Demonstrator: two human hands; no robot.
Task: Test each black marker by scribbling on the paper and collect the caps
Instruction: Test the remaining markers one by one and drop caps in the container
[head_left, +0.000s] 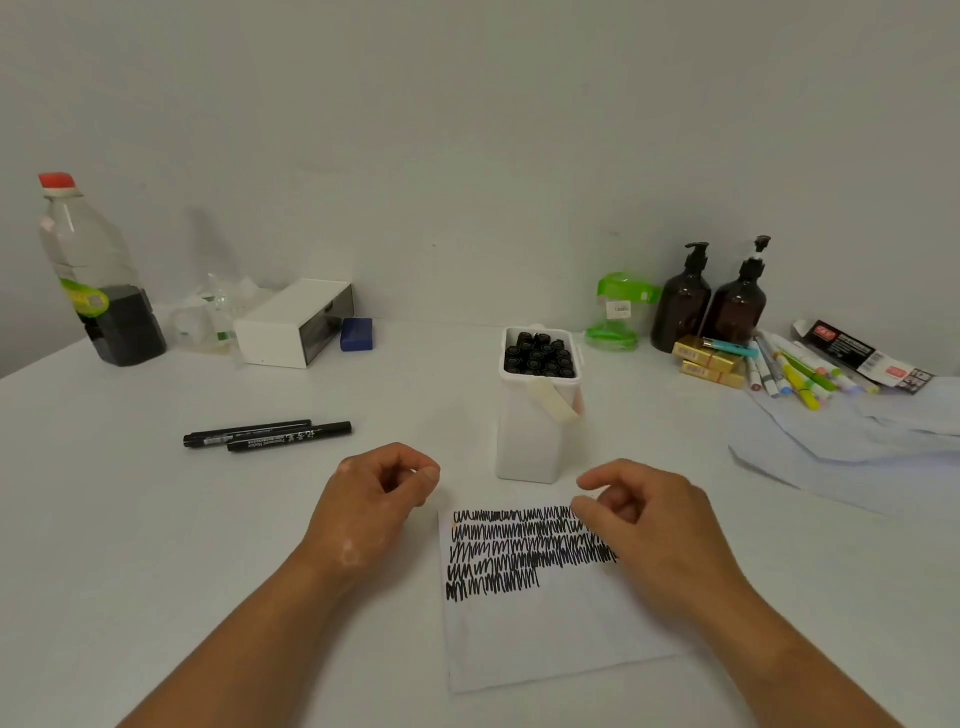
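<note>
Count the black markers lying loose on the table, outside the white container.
2, side by side left of the left hand: the far marker and, shifted right, the near marker. More stand packed in the white container, some possibly hidden.

plain pale wall (467, 130) behind a white table (130, 519), evenly lit.

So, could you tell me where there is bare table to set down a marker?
Free: between the two loose markers and the white tub, and the table nearer than those markers. Crowded: the far-right corner with pump bottles, coloured pens and cloth.
</note>
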